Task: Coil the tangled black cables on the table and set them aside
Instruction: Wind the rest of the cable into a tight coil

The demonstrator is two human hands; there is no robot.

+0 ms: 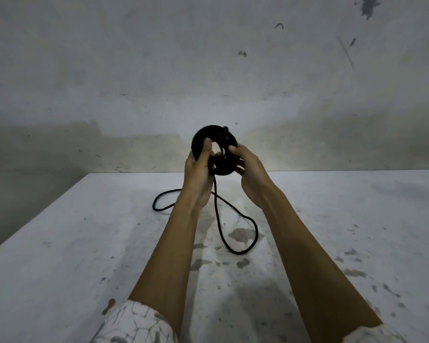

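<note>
Black cable coil [203, 137] in both hands' grip — left hand [198, 167], right hand [248, 167]

Pale grey-white flat desk [84, 256], worn and matte, blotched with dark grey stains and small chips, thickest on the right half and along the middle. Far edge straight, left edge running diagonally toward the near left corner. Behind it, rough grey plaster wall [134, 70], scuffed and mottled, with a dark smear near the top right corner, a small hooked black mark below, and a brownish band just above the desk's far edge.
</note>
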